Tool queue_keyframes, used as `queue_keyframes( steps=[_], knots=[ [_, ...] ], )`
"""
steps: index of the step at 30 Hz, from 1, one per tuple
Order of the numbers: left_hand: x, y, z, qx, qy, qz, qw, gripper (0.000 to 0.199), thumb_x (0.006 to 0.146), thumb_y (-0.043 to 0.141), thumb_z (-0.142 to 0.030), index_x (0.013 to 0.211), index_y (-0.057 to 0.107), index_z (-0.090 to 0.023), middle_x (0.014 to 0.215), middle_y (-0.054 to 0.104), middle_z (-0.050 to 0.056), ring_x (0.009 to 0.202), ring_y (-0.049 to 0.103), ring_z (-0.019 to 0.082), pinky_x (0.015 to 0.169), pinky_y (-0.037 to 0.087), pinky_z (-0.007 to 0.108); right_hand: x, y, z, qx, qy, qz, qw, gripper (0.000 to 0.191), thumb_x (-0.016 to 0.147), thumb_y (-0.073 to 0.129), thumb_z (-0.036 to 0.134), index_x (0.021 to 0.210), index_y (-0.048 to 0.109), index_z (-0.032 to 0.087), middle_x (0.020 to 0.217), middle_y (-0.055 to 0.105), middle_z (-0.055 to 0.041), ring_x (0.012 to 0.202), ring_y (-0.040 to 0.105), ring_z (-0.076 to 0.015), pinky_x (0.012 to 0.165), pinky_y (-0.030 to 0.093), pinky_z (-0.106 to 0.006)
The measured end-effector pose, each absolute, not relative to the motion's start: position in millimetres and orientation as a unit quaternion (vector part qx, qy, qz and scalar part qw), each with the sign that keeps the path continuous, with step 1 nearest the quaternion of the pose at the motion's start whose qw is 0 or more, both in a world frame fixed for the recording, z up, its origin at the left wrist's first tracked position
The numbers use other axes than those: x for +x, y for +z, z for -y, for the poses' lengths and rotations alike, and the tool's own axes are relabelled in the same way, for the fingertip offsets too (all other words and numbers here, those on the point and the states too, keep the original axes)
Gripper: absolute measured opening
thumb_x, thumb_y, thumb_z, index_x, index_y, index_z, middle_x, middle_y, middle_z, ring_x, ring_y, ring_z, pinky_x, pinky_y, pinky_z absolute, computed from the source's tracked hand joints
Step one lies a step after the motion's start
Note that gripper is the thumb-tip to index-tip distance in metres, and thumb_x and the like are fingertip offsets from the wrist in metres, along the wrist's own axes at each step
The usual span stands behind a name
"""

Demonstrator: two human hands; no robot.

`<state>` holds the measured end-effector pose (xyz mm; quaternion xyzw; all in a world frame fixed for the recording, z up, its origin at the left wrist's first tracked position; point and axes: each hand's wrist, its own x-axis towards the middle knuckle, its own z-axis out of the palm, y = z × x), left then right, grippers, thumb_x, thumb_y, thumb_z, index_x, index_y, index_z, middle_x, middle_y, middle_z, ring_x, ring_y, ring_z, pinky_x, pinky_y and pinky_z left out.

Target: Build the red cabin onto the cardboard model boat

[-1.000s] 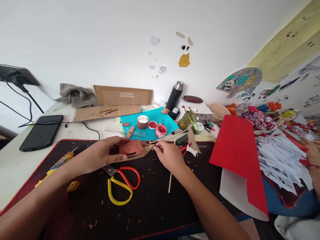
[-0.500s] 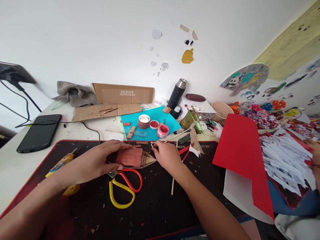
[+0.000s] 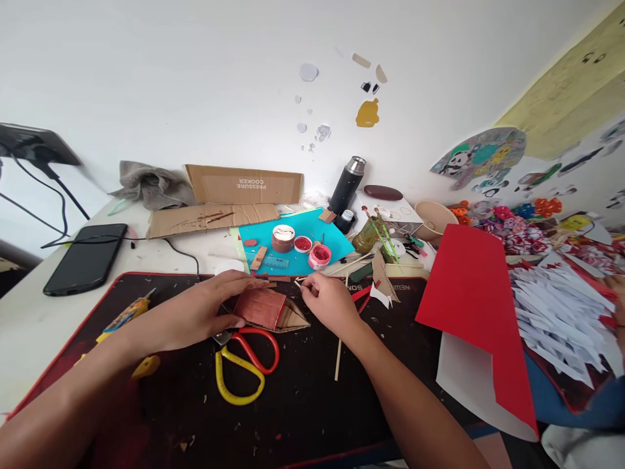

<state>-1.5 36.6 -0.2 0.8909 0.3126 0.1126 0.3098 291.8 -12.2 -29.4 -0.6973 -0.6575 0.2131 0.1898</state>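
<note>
looking down through the head camera from where i sit, i have the left hand [image 3: 195,309] half spread over the cardboard piece [image 3: 261,308], fingers along its far edge and thumb along its near edge, taking hold of its left end. the piece lies on the black mat [image 3: 297,417], in front of me, with a reddish-brown painted panel on top and a bare corrugated point facing right, towards the right hand [image 3: 319,293]. that hand is loosely curled just beyond the point and apart from it, thumb and forefinger close together at a small pale bit [image 3: 297,281]; the fingertips are too small here for me to tell whether they really pinch it.

just nearer than the cardboard piece lie the scissors [image 3: 250,355], with one yellow and one red handle, their blades running under the left hand. a thin wooden stick [image 3: 338,361] shows beside my right forearm. beyond the mat, a blue sheet [image 3: 339,244] carries a brown pot [image 3: 282,242], two red paint pots [image 3: 319,256] and a clear ruler [image 3: 277,263]. to the left i see a black phone [image 3: 85,258]; to the right, a folded red sheet [image 3: 469,286] stands beside a heap of white paper strips [image 3: 559,319].
</note>
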Motion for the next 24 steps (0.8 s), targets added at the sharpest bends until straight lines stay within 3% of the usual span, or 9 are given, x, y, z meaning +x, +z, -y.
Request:
queue_keyframes(
  steps=[4, 11, 15, 20, 24],
  knots=[
    [7.7, 5.7, -44.4, 0.905, 0.108, -0.279, 0.303, 0.073, 0.092, 0.065, -0.015, 0.160, 0.057, -0.040, 0.160, 0.064, 0.003, 0.144, 0.063, 0.031, 0.122, 0.053, 0.046, 297.8, -34.0, 10.8, -0.661, 0.316, 0.603, 0.314, 0.013, 0.095, 0.067, 0.032, 0.091, 0.073, 0.021, 0.068, 0.070, 0.0015, 0.065, 0.064, -0.0187, 0.064, 0.041, -0.029],
    [19.5, 15.1, -49.8, 0.921, 0.098, -0.235, 0.294, 0.078, 0.089, 0.062, -0.007, 0.160, 0.055, -0.040, 0.156, 0.067, 0.003, 0.145, 0.062, 0.028, 0.120, 0.054, 0.044, 295.1, -34.5, 2.9, -0.589, 0.451, 0.517, 0.427, 0.026, 0.083, 0.075, 0.047, 0.086, 0.070, 0.021, 0.060, 0.057, 0.0056, 0.053, 0.047, -0.0134, 0.052, 0.034, -0.027],
    [21.6, 19.7, -42.4, 0.931, 0.106, -0.231, 0.261, 0.080, 0.088, 0.058, -0.001, 0.157, 0.057, -0.040, 0.161, 0.062, 0.002, 0.152, 0.054, 0.028, 0.125, 0.049, 0.049, 289.9, -21.5, -7.2, -0.531, 0.539, 0.452, 0.473, 0.033, 0.077, 0.082, 0.049, 0.084, 0.067, 0.021, 0.053, 0.047, 0.0098, 0.044, 0.035, -0.0092, 0.045, 0.023, -0.025],
    [19.2, 12.6, -35.2, 0.936, 0.127, -0.253, 0.211, 0.078, 0.088, 0.057, 0.001, 0.154, 0.059, -0.041, 0.162, 0.059, 0.004, 0.152, 0.051, 0.033, 0.123, 0.050, 0.056, 277.1, -11.0, -21.2, -0.462, 0.596, 0.409, 0.514, 0.033, 0.074, 0.088, 0.044, 0.085, 0.069, 0.019, 0.052, 0.045, 0.0108, 0.045, 0.033, -0.0070, 0.044, 0.017, -0.024],
    [20.1, 5.3, -29.4, 0.930, 0.144, -0.272, 0.203, 0.074, 0.091, 0.053, 0.002, 0.152, 0.060, -0.039, 0.157, 0.060, 0.005, 0.145, 0.055, 0.031, 0.121, 0.052, 0.052, 269.8, -19.5, -25.0, -0.430, 0.621, 0.378, 0.536, 0.033, 0.075, 0.089, 0.044, 0.085, 0.069, 0.019, 0.049, 0.045, 0.0113, 0.042, 0.031, -0.0062, 0.044, 0.016, -0.024]
  ],
)
